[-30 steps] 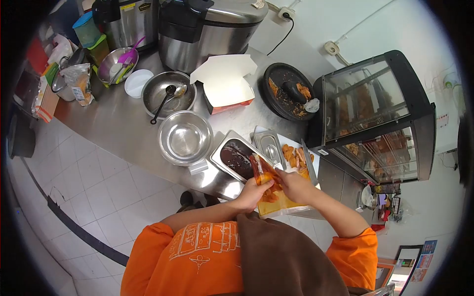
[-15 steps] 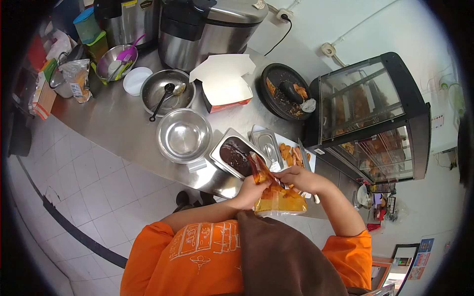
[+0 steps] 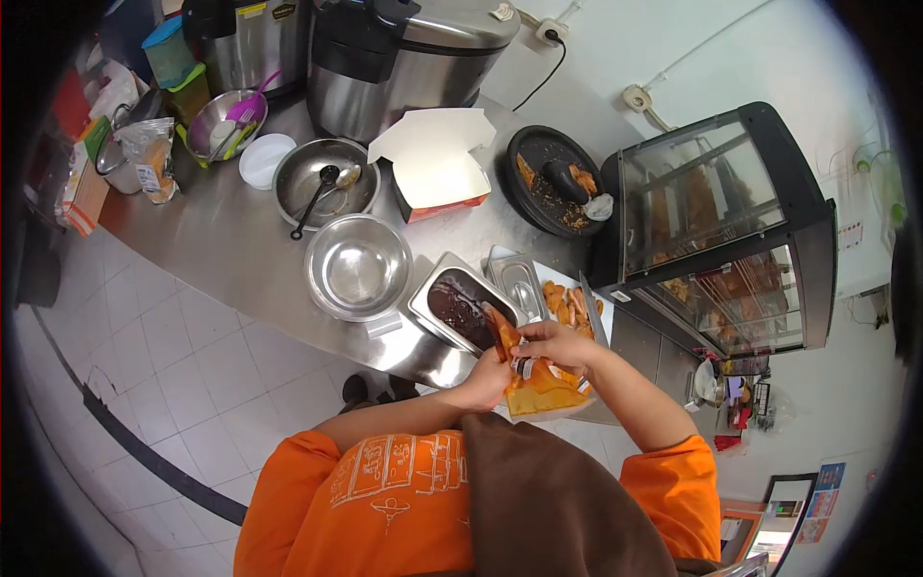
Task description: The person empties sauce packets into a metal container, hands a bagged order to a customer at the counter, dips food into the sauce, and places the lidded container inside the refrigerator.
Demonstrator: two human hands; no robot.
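Observation:
A clear plastic bag of amber-yellow liquid (image 3: pixel 546 392) hangs at the counter's front edge, its narrow upper part leaning over a steel pan of dark brown sauce (image 3: pixel 444 313). My left hand (image 3: pixel 483 383) is closed around the bag's left side. Higher up, my right hand (image 3: pixel 556 346) pinches the bag, its fingers close to the left ones. Just behind the right hand lie a steel lid (image 3: pixel 519 287) and a white board with orange-brown food pieces (image 3: pixel 562 296), a knife (image 3: pixel 590 306) resting along it.
Left of the pan stand a steel bowl (image 3: pixel 359 266) and a second bowl with ladles (image 3: pixel 325 159). Behind are an open paper box (image 3: pixel 437 168), a stone mortar (image 3: pixel 553 183) and a large rice cooker (image 3: pixel 413 72). A glass display cabinet (image 3: pixel 721 231) takes up the right.
My right hand has shifted left along the bag, nearer my left hand. The bag has moved slightly left and its lower part now sits more bunched.

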